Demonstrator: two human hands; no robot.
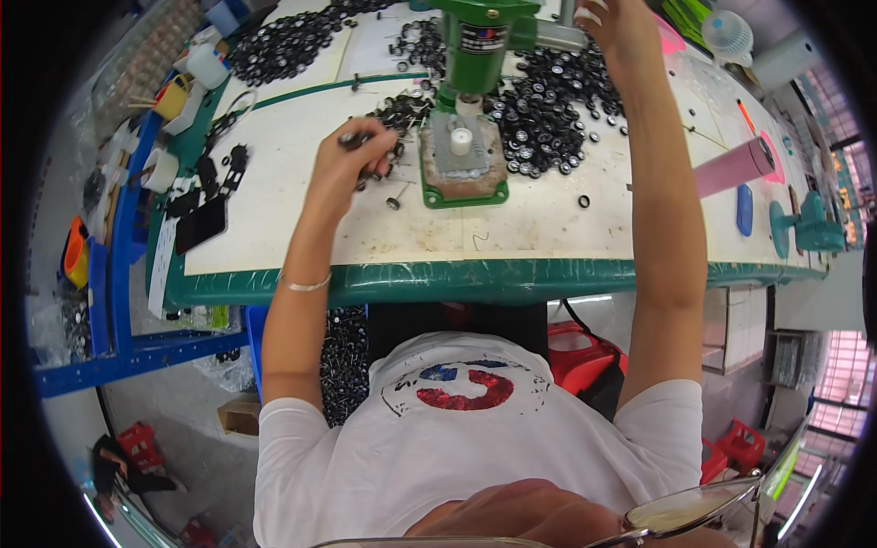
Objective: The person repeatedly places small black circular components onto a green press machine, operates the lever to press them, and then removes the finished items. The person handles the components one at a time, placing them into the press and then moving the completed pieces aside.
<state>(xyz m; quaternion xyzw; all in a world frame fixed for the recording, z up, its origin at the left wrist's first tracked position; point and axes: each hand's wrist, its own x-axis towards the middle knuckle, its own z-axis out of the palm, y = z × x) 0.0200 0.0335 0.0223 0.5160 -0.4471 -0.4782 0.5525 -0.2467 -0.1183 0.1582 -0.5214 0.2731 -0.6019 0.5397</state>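
Note:
A green hand press (480, 64) stands on the table, and a round white plastic fixture (460, 141) sits on its base plate (466, 178). My right hand (617, 32) is raised at the top edge of the view, closed around the press's lever (562, 36); its fingertips are partly cut off. Left of the base, my left hand (340, 163) has its fingers curled around a small black wheel (351, 141). Close by lies a loose wheel on a thin metal axle (393, 203). Piles of black wheels (544, 119) surround the press.
A dark phone (201, 226) lies at the table's left, near black plastic parts (236, 169). To the right are a pink bottle (735, 167), a blue case (744, 210) and a small green fan (808, 224). Below the green table edge (457, 281), a bin holds many wheeled axles (345, 365).

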